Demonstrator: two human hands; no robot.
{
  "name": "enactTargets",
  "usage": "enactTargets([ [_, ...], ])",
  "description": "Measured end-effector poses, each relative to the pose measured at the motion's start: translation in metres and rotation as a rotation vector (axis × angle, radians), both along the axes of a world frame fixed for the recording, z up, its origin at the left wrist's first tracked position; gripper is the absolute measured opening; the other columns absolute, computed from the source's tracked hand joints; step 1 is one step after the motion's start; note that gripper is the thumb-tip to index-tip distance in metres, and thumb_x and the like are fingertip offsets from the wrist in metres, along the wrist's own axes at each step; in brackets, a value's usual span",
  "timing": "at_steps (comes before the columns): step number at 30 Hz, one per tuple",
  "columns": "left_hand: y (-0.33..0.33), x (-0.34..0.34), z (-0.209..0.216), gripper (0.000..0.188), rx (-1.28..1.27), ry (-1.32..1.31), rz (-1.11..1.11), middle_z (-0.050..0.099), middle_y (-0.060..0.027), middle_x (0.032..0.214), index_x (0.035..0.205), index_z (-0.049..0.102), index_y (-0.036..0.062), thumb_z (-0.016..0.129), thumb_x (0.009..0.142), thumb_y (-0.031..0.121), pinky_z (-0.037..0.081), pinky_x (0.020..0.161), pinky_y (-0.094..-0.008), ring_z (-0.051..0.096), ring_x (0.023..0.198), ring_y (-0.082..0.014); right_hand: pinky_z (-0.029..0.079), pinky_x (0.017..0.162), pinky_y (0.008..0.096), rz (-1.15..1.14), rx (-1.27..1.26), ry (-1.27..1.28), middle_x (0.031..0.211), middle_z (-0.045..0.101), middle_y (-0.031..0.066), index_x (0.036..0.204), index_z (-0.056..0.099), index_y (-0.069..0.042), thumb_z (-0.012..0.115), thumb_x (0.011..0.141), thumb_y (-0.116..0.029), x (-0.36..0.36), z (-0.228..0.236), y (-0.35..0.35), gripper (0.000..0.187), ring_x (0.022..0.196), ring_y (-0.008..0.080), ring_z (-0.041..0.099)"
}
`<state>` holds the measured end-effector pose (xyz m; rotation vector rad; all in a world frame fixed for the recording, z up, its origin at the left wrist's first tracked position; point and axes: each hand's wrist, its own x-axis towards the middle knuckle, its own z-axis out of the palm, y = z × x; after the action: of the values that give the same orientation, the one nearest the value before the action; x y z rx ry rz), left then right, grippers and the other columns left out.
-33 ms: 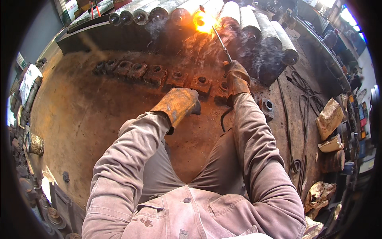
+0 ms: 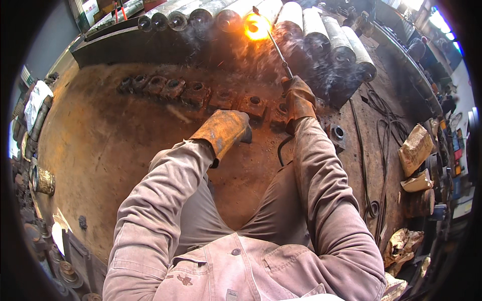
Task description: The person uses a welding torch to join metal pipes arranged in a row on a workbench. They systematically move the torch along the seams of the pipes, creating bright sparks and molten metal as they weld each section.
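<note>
So here's my view right now: my right hand (image 2: 297, 98) in its rust-stained leather glove is closed tight around the torch rod (image 2: 276, 47), which runs up to a bright orange flame glow (image 2: 257, 26) at the top centre of the frame, right on the end of one of the steel rollers (image 2: 311, 25) lined up along the back. Smoke is drifting off to the right of it. My left hand (image 2: 223, 131) is gloved too, loosely curled with nothing in it as far as I can see, resting on the rusty counter (image 2: 100, 145) just below the row of square blocks with holes (image 2: 201, 93) that stretches across mid-frame. What worries me: the black cables (image 2: 374, 150) snaking down the right side sit not far from where sparks fall, so a stray spark could scorch them. The crumpled paper bags (image 2: 415, 148) at the right edge look like easy tinder as well. And with my left hand parked near those blocks, any hot spatter rolling that way lands on glove or sleeve.
</note>
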<state>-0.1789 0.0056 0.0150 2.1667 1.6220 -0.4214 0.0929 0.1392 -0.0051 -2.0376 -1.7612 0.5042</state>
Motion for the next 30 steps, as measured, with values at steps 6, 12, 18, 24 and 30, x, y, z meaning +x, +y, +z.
enactTargets([
  [6, 0.003, 0.003, 0.005, 0.046, 0.018, -0.068, 0.025, 0.095, -0.0206, 0.157, 0.163, 0.093, 0.0135, 0.084, 0.123, 0.035, 0.074, 0.118, -0.0566, 0.093, 0.142, -0.0371, 0.069, 0.122, 0.0674, -0.031, -0.011, -0.048, 0.151, 0.094, 0.0225, 0.158, 0.092, -0.021, 0.069, 0.133, -0.048, 0.008, 0.003, -0.002, 0.043, 0.14, 0.0468, 0.092],
  [12, 0.016, -0.004, -0.006, 0.068, 0.032, 0.061, 0.062, 0.094, -0.0183, 0.16, 0.162, 0.095, 0.016, 0.101, 0.105, 0.052, 0.073, 0.122, -0.0605, 0.09, 0.151, -0.041, 0.069, 0.122, 0.0674, -0.013, -0.012, -0.066, 0.151, 0.094, 0.0224, 0.157, 0.092, -0.021, 0.069, 0.133, -0.048, -0.005, 0.004, -0.007, 0.044, 0.141, 0.047, 0.092],
  [18, 0.015, -0.001, 0.0, 0.069, -0.033, 0.03, 0.119, 0.091, -0.017, 0.169, 0.164, 0.094, 0.0169, 0.101, 0.105, 0.052, 0.071, 0.127, -0.0625, 0.086, 0.157, -0.0433, 0.069, 0.122, 0.0673, -0.026, -0.019, -0.083, 0.151, 0.094, 0.0224, 0.157, 0.092, -0.02, 0.069, 0.133, -0.049, 0.0, 0.002, -0.013, 0.044, 0.141, 0.0472, 0.091],
  [24, 0.018, 0.002, -0.015, 0.069, -0.017, 0.049, 0.109, 0.09, -0.0157, 0.171, 0.167, 0.091, 0.0164, 0.098, 0.109, 0.053, 0.07, 0.129, -0.0625, 0.086, 0.158, -0.0429, 0.069, 0.121, 0.0673, -0.035, -0.025, -0.097, 0.151, 0.094, 0.0223, 0.157, 0.092, -0.02, 0.069, 0.133, -0.05, 0.005, 0.0, -0.015, 0.045, 0.141, 0.0474, 0.091],
  [30, 0.012, -0.003, -0.01, 0.067, 0.032, 0.043, 0.073, 0.091, -0.0153, 0.17, 0.166, 0.092, 0.0174, 0.097, 0.113, 0.057, 0.07, 0.129, -0.0623, 0.085, 0.159, -0.0426, 0.069, 0.121, 0.0673, -0.027, -0.028, -0.098, 0.151, 0.094, 0.0223, 0.157, 0.092, -0.02, 0.069, 0.133, -0.051, 0.001, 0.002, -0.014, 0.046, 0.141, 0.0475, 0.091],
])
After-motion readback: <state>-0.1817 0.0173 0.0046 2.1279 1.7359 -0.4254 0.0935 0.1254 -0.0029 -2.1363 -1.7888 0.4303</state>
